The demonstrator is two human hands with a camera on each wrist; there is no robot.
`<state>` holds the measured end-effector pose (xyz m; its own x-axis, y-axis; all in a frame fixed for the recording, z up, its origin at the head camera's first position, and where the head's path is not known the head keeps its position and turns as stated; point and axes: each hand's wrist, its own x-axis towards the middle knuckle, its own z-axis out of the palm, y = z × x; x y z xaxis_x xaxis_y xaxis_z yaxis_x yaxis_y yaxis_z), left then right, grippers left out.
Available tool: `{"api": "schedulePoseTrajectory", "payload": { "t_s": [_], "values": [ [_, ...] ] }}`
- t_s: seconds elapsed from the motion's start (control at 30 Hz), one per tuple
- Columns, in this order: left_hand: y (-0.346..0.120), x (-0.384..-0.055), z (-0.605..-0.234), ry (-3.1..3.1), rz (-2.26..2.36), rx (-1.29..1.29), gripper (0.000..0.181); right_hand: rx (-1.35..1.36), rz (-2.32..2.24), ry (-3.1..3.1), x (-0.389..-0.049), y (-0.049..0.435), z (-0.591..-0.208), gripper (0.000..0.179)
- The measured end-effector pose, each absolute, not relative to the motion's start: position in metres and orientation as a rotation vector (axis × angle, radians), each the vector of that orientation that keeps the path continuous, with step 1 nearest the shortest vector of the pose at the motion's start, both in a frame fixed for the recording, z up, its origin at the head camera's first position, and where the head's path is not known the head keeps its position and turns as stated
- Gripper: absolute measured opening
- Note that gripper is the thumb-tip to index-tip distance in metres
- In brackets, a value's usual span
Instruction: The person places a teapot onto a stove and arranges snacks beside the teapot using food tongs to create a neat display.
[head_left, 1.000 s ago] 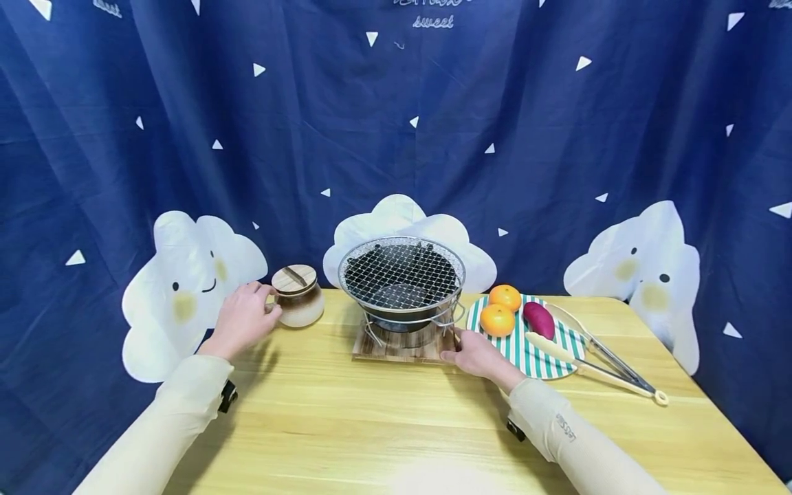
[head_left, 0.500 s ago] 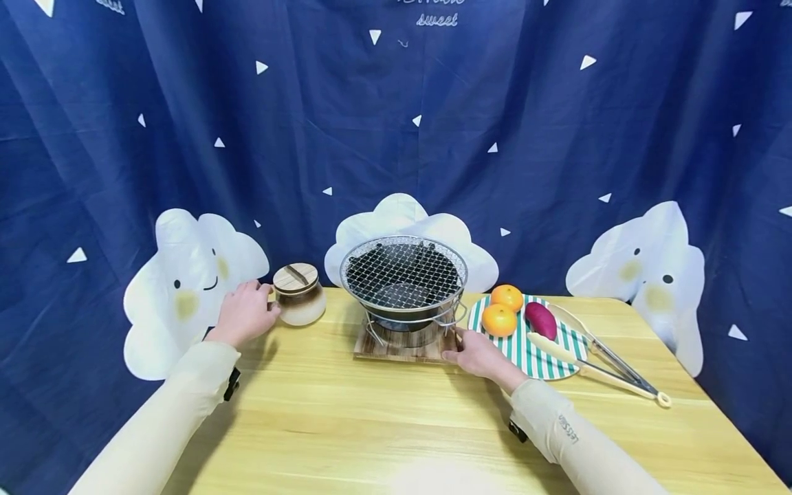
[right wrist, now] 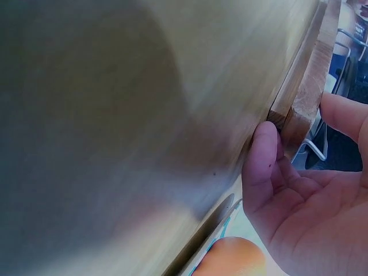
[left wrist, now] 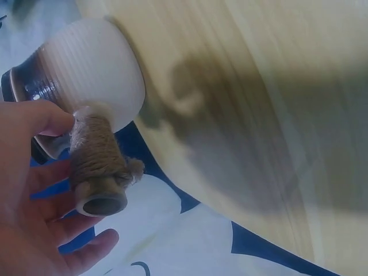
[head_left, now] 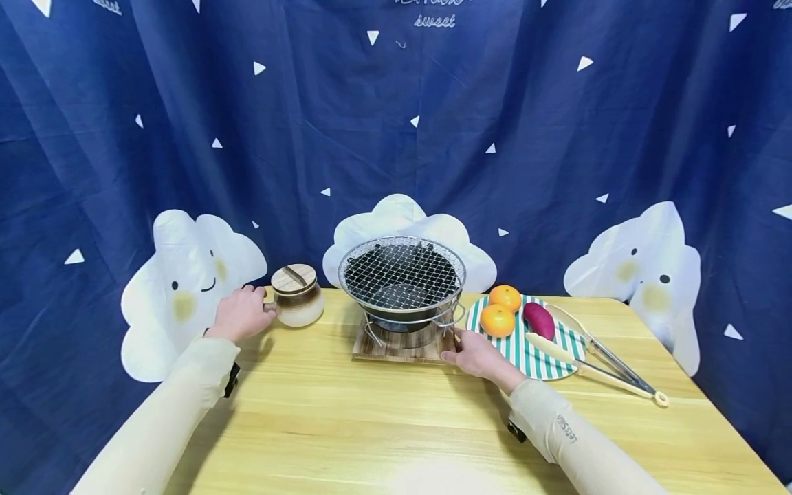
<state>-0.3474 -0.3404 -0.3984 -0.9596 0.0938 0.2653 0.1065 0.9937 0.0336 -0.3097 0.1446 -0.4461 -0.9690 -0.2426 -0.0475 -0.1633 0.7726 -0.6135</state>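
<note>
Fingers of our left hand (head_left: 243, 313) lie behind the rope-wrapped handle (left wrist: 99, 152) of the lidded pot (head_left: 300, 311), thumb touching it; whether they grip, we cannot tell. Our right hand (head_left: 481, 354) pinches the wooden base (head_left: 402, 353) under the grill (head_left: 402, 314). The pot stands on the desk (head_left: 346, 426), left of the grill. We should nudge gently, base flat, without bumping the striped plate (head_left: 516, 349).

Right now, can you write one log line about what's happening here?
pot: lid on; left hand: at pot's handle; right hand: grips wooden board; grill: on board; oranges: on striped plate
</note>
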Motion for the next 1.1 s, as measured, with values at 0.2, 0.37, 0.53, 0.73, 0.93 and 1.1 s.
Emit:
{"api": "schedulePoseTrajectory", "payload": {
  "t_s": [0.2, 0.37, 0.53, 0.73, 0.93, 1.1],
  "values": [
    [-0.346, -0.356, -0.4, -2.912, -0.091, -0.118, 0.047, -0.315, -0.962, 2.848, -0.31, 0.143, -0.447, 0.069],
    [-0.351, -0.362, -0.402, -2.974, -0.104, -0.078, 0.038, -0.342, -0.955, 2.855, -0.31, 0.142, -0.45, 0.069],
    [-0.352, -0.365, -0.403, -3.001, -0.103, -0.089, 0.034, -0.334, -0.984, 2.844, -0.309, 0.143, -0.448, 0.069],
    [-0.35, -0.367, -0.401, -3.021, -0.09, -0.097, 0.034, -0.335, -0.986, 2.843, -0.309, 0.144, -0.447, 0.07],
    [-0.349, -0.367, -0.398, -3.055, -0.076, -0.095, 0.034, -0.321, -0.981, 2.826, -0.31, 0.145, -0.448, 0.07],
    [-0.349, -0.367, -0.399, -3.079, -0.067, -0.107, 0.035, -0.305, -0.976, 2.811, -0.31, 0.145, -0.449, 0.07]
  ]
}}
